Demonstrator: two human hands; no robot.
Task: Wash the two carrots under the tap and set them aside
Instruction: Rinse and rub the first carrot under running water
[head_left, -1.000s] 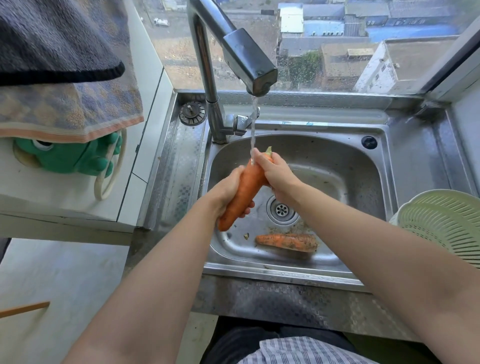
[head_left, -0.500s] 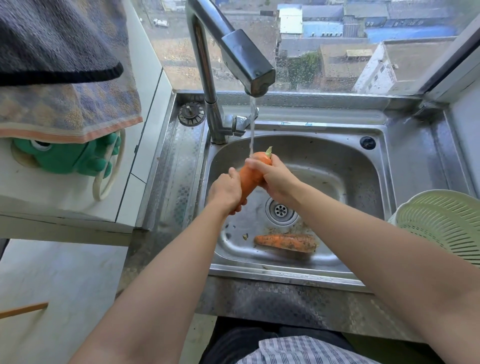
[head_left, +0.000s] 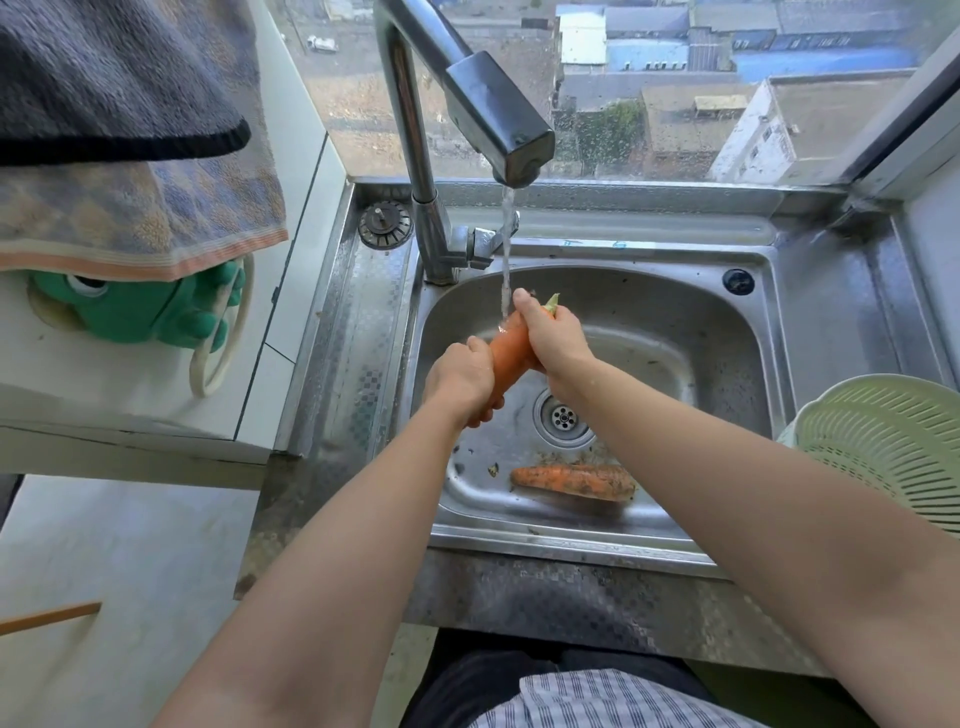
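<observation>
Just past the drain (head_left: 563, 417), under the tap (head_left: 498, 119), both hands hold one carrot (head_left: 511, 348) in the water (head_left: 505, 244). The left hand (head_left: 460, 379) is wrapped round the thin end, on the left of the drain. The right hand (head_left: 553, 340) is wrapped round the thick end with the green top, farther from the drain, right where the water lands. The carrot tilts, thick end up.

To do this step well, I think the hands should turn the carrot slowly so the water hits every side. One hand can hold tight while the other rubs along it, then they swap, so the parts under the fingers get clean too. A wet carrot is slippery, so a firm hold low over the sink (head_left: 649, 312) is best.

Now the count. There are two carrots: one in the hands and one dirty carrot (head_left: 571, 480) lying flat on the near side of the drain. There is one tap, one sink, one drain, and one green basket (head_left: 883, 447) far to the right of the drain, a good spot for clean carrots
</observation>
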